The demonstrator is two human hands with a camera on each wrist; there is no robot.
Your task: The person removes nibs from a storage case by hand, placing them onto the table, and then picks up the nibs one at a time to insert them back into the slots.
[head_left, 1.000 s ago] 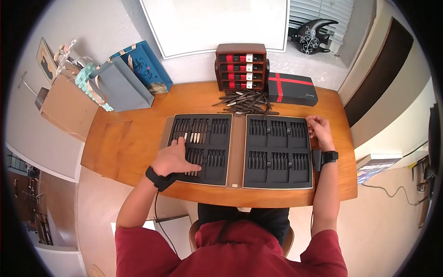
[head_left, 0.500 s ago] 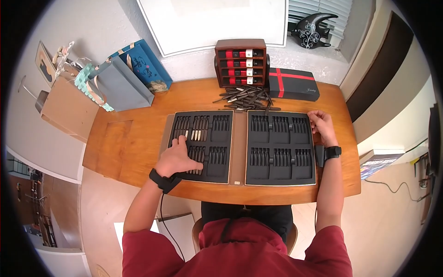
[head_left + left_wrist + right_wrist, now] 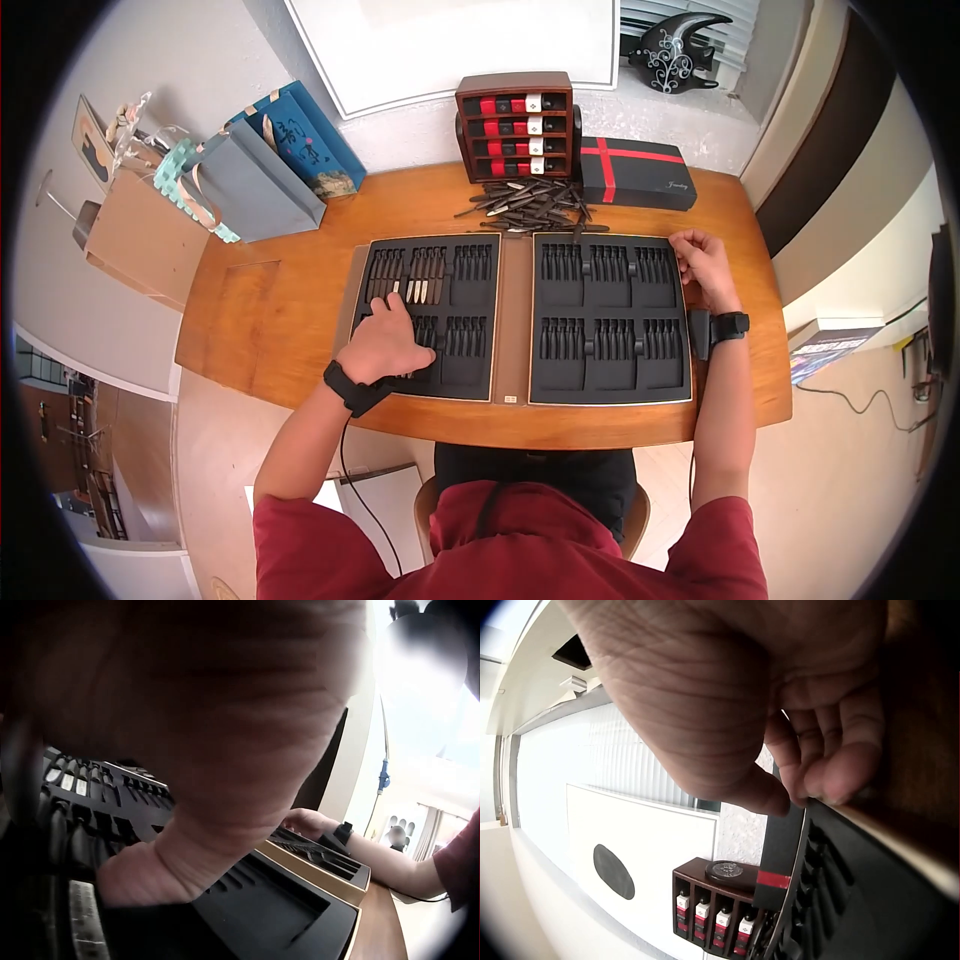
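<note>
A wide two-panel case lies open flat, with a left black tray and a right black tray, both divided into compartments of narrow slots. Slim dark sticks, some with pale ends, fill slots in the left tray's upper part. My left hand lies over the lower left compartment, fingers spread and thumb stretched out. In the left wrist view its thumb is down beside a stick with a worn pale end; its other fingertips are hidden. My right hand pinches the right tray's far corner with curled fingers.
Behind the case lies a loose pile of dark sticks. Beyond it stand a wooden rack of red, white and black items and a black box with red ribbon. Paper bags stand at the left. The table's front edge runs close.
The head view shifts slightly. My left thumb has moved a little over the lower left compartment and covers more of its pale-ended sticks. My right hand stays at the far corner.
</note>
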